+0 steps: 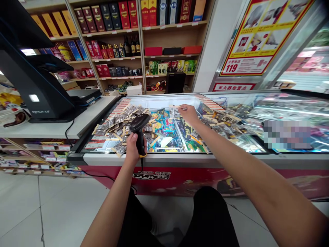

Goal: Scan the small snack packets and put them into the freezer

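Observation:
My left hand (133,147) is wrapped round the handle of a black barcode scanner (140,123), its head raised over the freezer's front part. My right hand (189,114) pinches the edge of a small clear snack packet (174,112) above the freezer's glass top. A heap of similar small packets (120,120) lies on the glass around and behind the scanner. To the right of my right hand more packets (223,120) are spread out. Through the glass between the heaps, blue bags (164,121) show inside the freezer beside a white wire divider (180,133).
A counter (59,127) with a dark checkout terminal (43,82) stands at the left. The scanner's cable hangs in front of the red freezer front (180,180). Shelves (115,31) of boxes and bottles line the back. A blurred-out item (288,133) lies at the right.

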### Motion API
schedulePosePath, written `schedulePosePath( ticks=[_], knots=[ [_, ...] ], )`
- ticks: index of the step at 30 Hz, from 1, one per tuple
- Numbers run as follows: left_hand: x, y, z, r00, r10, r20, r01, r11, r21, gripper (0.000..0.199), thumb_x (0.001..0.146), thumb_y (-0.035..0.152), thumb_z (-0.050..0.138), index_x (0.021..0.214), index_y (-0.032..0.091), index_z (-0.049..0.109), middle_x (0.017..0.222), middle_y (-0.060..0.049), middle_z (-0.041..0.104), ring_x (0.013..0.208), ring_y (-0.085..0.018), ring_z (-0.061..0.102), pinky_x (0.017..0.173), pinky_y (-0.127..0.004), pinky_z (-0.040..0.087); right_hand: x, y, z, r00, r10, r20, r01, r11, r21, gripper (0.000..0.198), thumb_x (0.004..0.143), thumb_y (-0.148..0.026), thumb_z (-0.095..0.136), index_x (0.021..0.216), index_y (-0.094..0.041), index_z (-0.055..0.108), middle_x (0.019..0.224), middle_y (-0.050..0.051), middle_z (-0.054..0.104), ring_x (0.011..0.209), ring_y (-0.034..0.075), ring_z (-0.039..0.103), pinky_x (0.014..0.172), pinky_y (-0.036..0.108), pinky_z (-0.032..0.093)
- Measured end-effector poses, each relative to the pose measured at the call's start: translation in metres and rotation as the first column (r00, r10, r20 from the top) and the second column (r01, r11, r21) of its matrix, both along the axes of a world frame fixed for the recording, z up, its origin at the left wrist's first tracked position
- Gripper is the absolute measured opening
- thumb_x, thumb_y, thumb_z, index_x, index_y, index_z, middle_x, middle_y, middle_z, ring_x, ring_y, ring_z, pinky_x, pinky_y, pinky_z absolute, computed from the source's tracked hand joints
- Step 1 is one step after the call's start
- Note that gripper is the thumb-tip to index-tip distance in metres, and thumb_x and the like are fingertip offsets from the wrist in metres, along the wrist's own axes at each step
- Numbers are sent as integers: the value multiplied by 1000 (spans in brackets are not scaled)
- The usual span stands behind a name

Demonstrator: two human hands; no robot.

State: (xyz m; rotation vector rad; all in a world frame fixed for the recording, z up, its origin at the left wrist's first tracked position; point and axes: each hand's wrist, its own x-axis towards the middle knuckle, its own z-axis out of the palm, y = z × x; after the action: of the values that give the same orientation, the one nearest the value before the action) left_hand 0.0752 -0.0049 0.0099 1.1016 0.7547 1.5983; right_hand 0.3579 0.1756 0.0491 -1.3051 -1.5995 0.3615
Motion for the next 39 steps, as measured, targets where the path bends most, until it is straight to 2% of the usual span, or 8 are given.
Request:
schedulePosePath(
  ticks=[3,7,21,25,28,30,32,39],
  knots=[
    [-1,-1,0,998,-64,-10,64,998,10,61,86,73,67,108,17,65,59,3,63,34,-13,52,35,-25,37,-18,-18,1,990,33,-134,-16,992,127,26,93,-40,63,91,-17,76,95,10,79,93,27,73,92,38,58],
    [-3,1,-4,986,-157,-51,158,987,23,59,89,75,65,100,17,63,58,1,64,33,-13,50,33,-25,36,-41,-42,-4,980,107,-169,-70,975,209,35,96,-47,61,98,-17,79,102,11,81,102,28,75,96,39,59],
    [-6,5,-9,969,-237,-69,239,971,16,59,91,75,62,106,18,65,58,2,64,32,-14,51,33,-26,36,-58,-58,-17,968,136,-211,-91,974,208,39,94,-55,65,99,-19,80,102,10,77,94,25,71,92,39,58],
    [-2,3,-6,991,-123,42,122,992,36,60,87,75,66,105,18,64,57,3,62,32,-14,50,33,-26,37,-66,-53,-4,927,109,-358,-56,986,156,29,91,-49,70,88,-20,75,78,1,63,71,17,58,76,32,54],
    [2,2,-4,991,21,134,-27,999,42,63,82,78,68,104,19,63,57,4,60,32,-13,50,32,-25,36,-80,-53,12,767,119,-630,-184,982,-38,20,92,-41,72,84,-22,66,65,-6,50,53,11,45,57,25,44],
    [3,2,-3,984,67,165,-75,996,41,64,80,79,68,104,20,63,57,5,60,32,-13,49,32,-25,36,-94,-57,20,639,87,-764,-323,932,-164,18,92,-31,72,82,-22,60,65,-7,50,49,9,44,51,22,42],
    [3,2,-4,982,79,171,-88,995,47,63,81,79,68,103,20,62,57,5,60,32,-13,50,32,-25,36,-109,-63,25,576,42,-816,-442,856,-267,17,94,-22,67,80,-21,58,69,-4,59,51,8,50,51,21,44],
    [3,2,-4,985,85,148,-91,995,36,62,82,79,67,105,22,64,58,4,59,33,-13,48,33,-27,37,-140,-79,26,683,35,-730,-592,611,-525,12,102,-19,62,91,-21,58,87,7,79,61,13,65,56,23,55]
  ],
)
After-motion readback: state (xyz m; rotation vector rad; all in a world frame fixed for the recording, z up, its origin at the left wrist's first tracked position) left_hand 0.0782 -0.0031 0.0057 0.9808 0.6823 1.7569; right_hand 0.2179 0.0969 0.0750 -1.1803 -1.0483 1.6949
